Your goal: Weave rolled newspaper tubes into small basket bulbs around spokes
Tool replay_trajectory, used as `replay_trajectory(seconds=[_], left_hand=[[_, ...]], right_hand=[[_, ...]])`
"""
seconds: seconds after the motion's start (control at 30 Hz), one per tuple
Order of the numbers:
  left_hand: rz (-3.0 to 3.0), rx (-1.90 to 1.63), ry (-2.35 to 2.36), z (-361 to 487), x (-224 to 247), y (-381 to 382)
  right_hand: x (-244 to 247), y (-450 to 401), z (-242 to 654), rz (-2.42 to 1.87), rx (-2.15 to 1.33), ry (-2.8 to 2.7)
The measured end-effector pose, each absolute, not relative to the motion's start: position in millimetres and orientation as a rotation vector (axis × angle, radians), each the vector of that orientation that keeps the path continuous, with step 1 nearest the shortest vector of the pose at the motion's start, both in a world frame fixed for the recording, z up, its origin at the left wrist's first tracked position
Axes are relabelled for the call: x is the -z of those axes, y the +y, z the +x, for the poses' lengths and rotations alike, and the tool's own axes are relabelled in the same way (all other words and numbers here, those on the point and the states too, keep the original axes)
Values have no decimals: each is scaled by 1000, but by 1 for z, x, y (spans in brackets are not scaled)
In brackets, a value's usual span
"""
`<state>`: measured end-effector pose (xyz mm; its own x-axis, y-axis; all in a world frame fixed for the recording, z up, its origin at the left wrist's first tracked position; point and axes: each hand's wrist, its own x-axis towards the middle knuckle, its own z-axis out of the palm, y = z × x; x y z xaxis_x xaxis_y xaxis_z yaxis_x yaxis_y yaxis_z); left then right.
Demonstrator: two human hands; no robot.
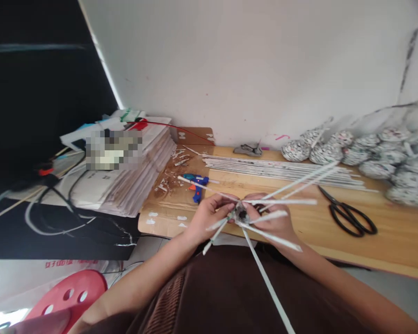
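Observation:
Between both hands sits a small woven piece of rolled paper sticks [241, 214], with several pale sticks fanning out from its round dark middle. My left hand [212, 214] pinches its left side with thumb and fingers. On the other side, my right hand [273, 220] grips it, its thumb close to the middle. One long paper stick [266, 278] trails down across my brown clothing. The work is held just above the front edge of the wooden table [309, 227]. Some fingertips are hidden behind the sticks.
Black-handled scissors [350, 214] lie at right, near a row of paper sticks [275, 169]. Woven paper balls [362, 155] are heaped at the wall. A blue glue gun [198, 185] rests on cardboard [167, 215] beside a paper stack [125, 185]. A red stool [70, 297] stands lower left.

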<state>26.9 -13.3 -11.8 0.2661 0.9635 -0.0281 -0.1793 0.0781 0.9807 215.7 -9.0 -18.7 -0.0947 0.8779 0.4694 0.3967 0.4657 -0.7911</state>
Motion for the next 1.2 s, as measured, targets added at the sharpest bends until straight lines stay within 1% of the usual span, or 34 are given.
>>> replay_trajectory(seconds=[0.13,0.33,0.53,0.67,0.8,1.03,1.2], left_hand=[[1054,-1032,827,20,13,-14],[1144,-1031,816,19,13,-17],[1068,-1123,1028,26,4,-20],[1180,-1144,1124,29,3,-22],[1271,-1238,1067,27,4,-25],[1265,-1103,812,11,12,-26],[1195,-1135,905,14,13,-23]], right_hand=[[14,-5,213,-1181,-674,-1641],[12,-2,214,-1212,-696,-1630],[9,-3,214,-1222,-689,-1627],[10,-3,212,-1208,-667,-1653],[13,-6,212,-1173,-629,-1674],[22,-4,215,-1133,-602,-1666],[22,-4,215,-1130,-691,-1653]])
